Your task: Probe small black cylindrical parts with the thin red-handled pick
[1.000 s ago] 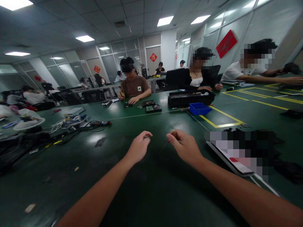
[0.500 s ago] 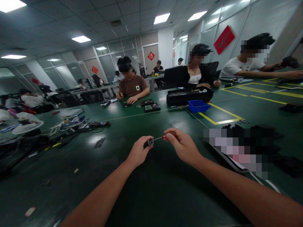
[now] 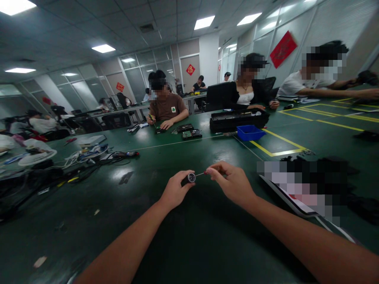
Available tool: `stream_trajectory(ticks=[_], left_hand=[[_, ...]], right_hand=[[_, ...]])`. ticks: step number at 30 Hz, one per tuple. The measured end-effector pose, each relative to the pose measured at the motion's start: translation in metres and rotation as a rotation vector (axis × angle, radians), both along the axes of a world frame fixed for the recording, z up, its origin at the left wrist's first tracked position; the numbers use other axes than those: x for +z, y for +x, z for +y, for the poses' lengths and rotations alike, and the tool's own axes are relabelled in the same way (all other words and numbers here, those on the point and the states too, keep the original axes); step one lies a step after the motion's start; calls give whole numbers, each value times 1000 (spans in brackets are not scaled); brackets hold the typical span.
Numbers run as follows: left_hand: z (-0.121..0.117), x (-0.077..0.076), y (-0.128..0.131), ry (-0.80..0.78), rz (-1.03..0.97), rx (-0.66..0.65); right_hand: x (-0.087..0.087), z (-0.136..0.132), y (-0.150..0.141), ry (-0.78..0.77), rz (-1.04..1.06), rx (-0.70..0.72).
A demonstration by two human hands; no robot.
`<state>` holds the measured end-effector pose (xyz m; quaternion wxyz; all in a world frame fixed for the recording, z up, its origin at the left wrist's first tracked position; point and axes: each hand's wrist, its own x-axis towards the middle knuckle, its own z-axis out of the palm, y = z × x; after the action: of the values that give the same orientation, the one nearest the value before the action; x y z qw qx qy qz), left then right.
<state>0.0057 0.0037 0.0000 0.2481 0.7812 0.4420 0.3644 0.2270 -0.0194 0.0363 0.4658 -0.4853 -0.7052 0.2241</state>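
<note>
My left hand is closed round a small black cylindrical part with a round silvery end face. My right hand pinches a thin screwdriver with a red handle; its metal tip points at the part's end face. Both hands hover just above the dark green table, close together in the middle of the view.
A flat device lies right of my right hand. A blue bin and a black tray stand farther back, with circuit boards near a seated person. Cables and tools are heaped at the left. Other people sit across the table.
My hands came together: the left one turned the black part's end toward the right hand, and the screwdriver tip moved up to it.
</note>
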Motion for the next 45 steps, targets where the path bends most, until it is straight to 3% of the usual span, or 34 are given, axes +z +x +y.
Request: stream_trajectory(ticks=[8, 15, 25, 32, 38, 41, 45], left_hand=[[0, 1, -1, 16, 43, -18], [-1, 0, -1, 31, 96, -32], [0, -2, -2, 42, 116, -25], [-1, 3, -1, 27, 109, 67], [-1, 7, 1, 165, 197, 86], [0, 6, 2, 116, 241, 77], [-1, 5, 2, 100, 245, 69]], right_hand=[[3, -4, 0, 33, -74, 93], [2, -2, -1, 10, -116, 11], [3, -4, -3, 19, -83, 42], [-8, 5, -6, -102, 288, 19], [-21, 24, -3, -402, 794, 54], [-25, 27, -3, -363, 805, -29], [-27, 24, -4, -277, 687, -17]])
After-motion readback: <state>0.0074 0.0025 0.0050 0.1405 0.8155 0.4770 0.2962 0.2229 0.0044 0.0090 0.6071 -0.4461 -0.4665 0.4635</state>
